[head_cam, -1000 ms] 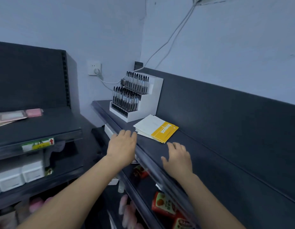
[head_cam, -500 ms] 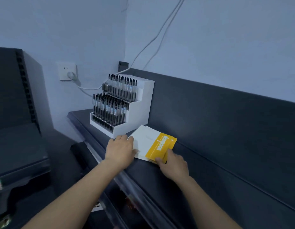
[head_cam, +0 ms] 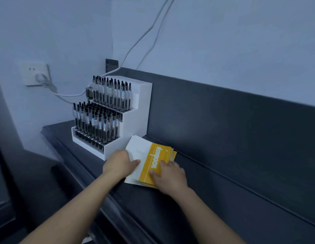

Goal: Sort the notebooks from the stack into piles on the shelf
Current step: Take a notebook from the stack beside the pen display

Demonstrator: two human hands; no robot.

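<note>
Now we have closed onto the notebooks (head_cam: 141, 156) | left hand (head_cam: 120, 163) grips their white edge, right hand (head_cam: 170, 176) their yellow band | on the shelf (head_cam: 197, 213) just beside the pen rack (head_cam: 135, 113), long axis toward its back panel

The top cover of the notebooks (head_cam: 149, 160) is white with a broad yellow band carrying white lettering. The shelf (head_cam: 188, 208) is dark charcoal grey. The pen stand (head_cam: 135, 117) is plain white, its pens (head_cam: 100, 120) clear with black tips and small blue-and-white labels. The wall (head_cam: 223, 41) is pale bluish grey and the socket (head_cam: 34, 73) is white.
</note>
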